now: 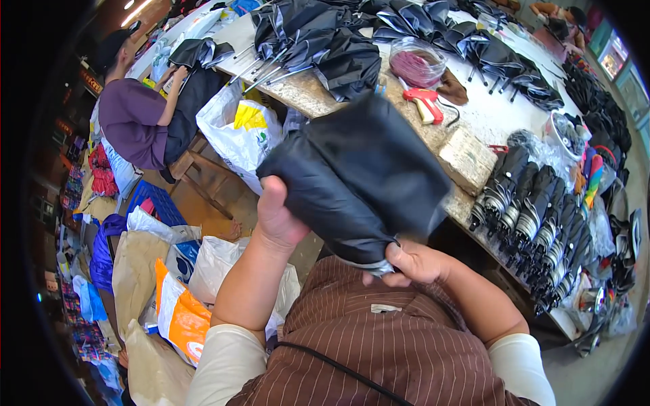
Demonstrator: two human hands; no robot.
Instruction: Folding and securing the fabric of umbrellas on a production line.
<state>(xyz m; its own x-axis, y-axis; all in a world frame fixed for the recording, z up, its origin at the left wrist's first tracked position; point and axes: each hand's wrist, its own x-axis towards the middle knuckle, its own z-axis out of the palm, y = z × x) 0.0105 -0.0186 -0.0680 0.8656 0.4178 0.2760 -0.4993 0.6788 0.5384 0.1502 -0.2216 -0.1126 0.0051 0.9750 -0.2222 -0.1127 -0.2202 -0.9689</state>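
At the far left a co-worker (132,122) in a purple shirt and dark cap sits side-on, both hands on a piece of dark cloth (196,53) with silvery edges. Below are a tan sack (137,271), a blue crate (157,206) and an orange and white sack (181,314), crowded together on the floor. The wooden stool (203,169) is under the co-worker. To its right a white bag (220,115) with a yellow patch leans against the table's edge.

The left hand (281,215) is partly closed around the left side of a black umbrella (359,179), thumb on the near face; its fingers are hidden behind the fabric. The umbrella, folded and slightly blurred, is up in front of the person's striped brown apron (379,331), between the two hands and clear of the table (494,111). Beyond it lie loose black canopies (349,61), some with metal shafts pointing left.

The right hand (413,260) is nearly closed, thumb and fingers pinching the umbrella's silvery lower end. Farther back on the table are a coil of pinkish cord (414,66), a red and white glue gun (425,107) and a worn pale block (467,159). Right of the block, folded black umbrellas (528,210) lie side by side in rows, near a rainbow-coloured thing (595,177). At the upper right another person (567,26) bends over the table's far end.
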